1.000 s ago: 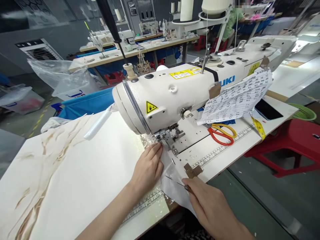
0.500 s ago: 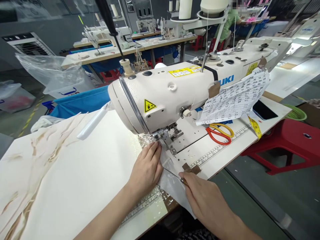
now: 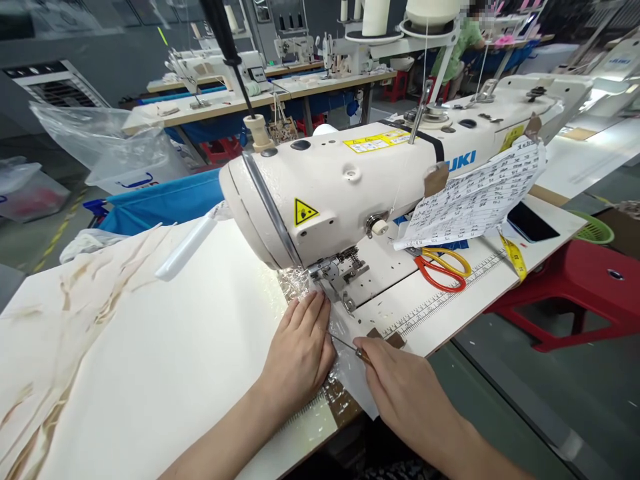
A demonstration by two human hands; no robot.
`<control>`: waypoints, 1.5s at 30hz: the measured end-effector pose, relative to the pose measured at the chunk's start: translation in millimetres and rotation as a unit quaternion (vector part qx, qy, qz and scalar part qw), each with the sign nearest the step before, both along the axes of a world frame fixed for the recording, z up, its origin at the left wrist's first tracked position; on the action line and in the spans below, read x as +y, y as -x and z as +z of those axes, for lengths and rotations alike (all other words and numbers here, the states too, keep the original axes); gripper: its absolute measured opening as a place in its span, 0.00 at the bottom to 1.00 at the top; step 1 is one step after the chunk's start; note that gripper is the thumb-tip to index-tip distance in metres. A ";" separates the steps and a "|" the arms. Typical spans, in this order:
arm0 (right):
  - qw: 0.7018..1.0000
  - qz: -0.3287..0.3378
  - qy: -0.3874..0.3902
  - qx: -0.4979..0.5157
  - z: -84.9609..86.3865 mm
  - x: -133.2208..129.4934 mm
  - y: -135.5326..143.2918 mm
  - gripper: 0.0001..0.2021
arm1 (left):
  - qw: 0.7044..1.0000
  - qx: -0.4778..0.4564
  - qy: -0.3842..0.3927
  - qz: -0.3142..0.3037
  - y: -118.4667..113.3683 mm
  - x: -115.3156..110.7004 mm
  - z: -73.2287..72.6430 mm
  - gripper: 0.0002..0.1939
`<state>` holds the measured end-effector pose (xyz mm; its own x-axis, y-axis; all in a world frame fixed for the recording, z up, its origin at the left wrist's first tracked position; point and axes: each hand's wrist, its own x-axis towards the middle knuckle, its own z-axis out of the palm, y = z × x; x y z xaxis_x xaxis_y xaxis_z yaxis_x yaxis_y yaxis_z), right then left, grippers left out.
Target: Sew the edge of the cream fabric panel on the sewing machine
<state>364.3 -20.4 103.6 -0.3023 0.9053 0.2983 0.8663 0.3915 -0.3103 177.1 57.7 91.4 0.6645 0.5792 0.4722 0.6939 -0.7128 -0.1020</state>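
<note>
My left hand point(image 3: 300, 343) lies flat on thin white material point(image 3: 350, 373), its fingers stretched close together just in front of the needle area of a sewing machine point(image 3: 320, 200). The needle and presser foot are partly hidden. My right hand point(image 3: 410, 393) is closed round the wooden handle of an awl point(image 3: 363, 355). The awl's thin metal shaft points left over the white material, and its tip ends near my left thumb. Clear shiny film point(image 3: 297, 283) covers the table beside the needle area.
To the right lie scissors point(image 3: 443, 270) with red and yellow handles, a yellow tape measure point(image 3: 514, 259) and a phone point(image 3: 533, 222). A handwritten sheet point(image 3: 475, 193) hangs on the machine. Pale fabric strips point(image 3: 75, 347) spread at left. A red stool point(image 3: 575, 293) stands at right.
The lower end of the white material has shifted up towards the machine. My left hand sits slightly lower and further right in view; the right hand still holds the awl.
</note>
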 end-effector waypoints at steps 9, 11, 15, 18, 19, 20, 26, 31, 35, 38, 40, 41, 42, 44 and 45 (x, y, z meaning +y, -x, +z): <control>1.000 0.002 0.000 -0.004 5.5 7.0 5.6 0.17 | 1.000 0.011 -0.025 0.001 -0.6 -2.5 4.9 0.23; 1.000 0.003 -0.005 -0.016 6.6 9.3 7.3 0.17 | 1.000 0.011 -0.023 0.008 0.0 -0.9 4.4 0.23; 0.999 -0.003 0.006 -0.031 6.8 15.1 10.9 0.16 | 1.000 0.003 -0.016 0.018 1.0 3.3 4.1 0.22; 0.998 -0.015 0.038 -0.052 7.7 20.8 14.5 0.16 | 0.999 -0.014 -0.018 0.037 2.1 6.9 5.0 0.21; 0.997 -0.019 0.050 -0.061 8.4 22.8 15.9 0.16 | 0.999 -0.019 -0.018 0.045 2.7 8.3 5.2 0.20; 0.996 -0.024 0.061 -0.068 9.4 24.8 17.3 0.16 | 0.998 -0.022 -0.017 0.050 3.4 10.0 5.4 0.20; 0.994 -0.031 0.104 -0.014 14.4 30.2 22.4 0.17 | 0.998 0.000 -0.049 0.036 13.1 25.8 7.3 0.19; 0.987 -0.020 0.128 0.094 8.8 26.1 22.4 0.17 | 0.996 0.017 -0.076 0.048 16.2 29.3 11.4 0.20; 0.989 -0.024 0.106 0.102 3.6 23.6 21.1 0.17 | 0.999 -0.007 -0.037 0.017 7.1 17.5 10.9 0.18; 0.989 -0.013 0.097 0.108 4.3 21.1 17.9 0.16 | 1.000 -0.013 -0.023 0.007 0.5 9.5 8.2 0.19; 0.988 -0.002 0.096 0.118 6.2 18.2 12.6 0.16 | 0.999 -0.007 -0.025 0.018 -1.1 7.3 6.6 0.20; 0.988 0.000 0.094 0.125 7.1 16.6 8.8 0.16 | 0.999 -0.001 -0.024 0.025 -1.0 7.2 6.0 0.20; 0.987 -0.001 0.093 0.134 7.9 15.1 4.2 0.16 | 0.999 0.007 -0.023 0.029 -0.4 7.3 5.6 0.20; 0.983 -0.012 0.090 0.158 8.7 12.4 -6.1 0.15 | 0.999 0.018 -0.025 0.033 1.2 8.1 5.3 0.21; 0.981 -0.018 0.091 0.172 8.5 11.5 -11.3 0.14 | 0.999 0.021 -0.027 0.032 1.8 8.3 5.4 0.22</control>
<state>375.6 -8.9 112.1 -0.1796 0.9610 0.2101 0.7102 0.2745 -0.6483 175.3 66.0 96.8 0.6471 0.5953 0.4764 0.7317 -0.6605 -0.1686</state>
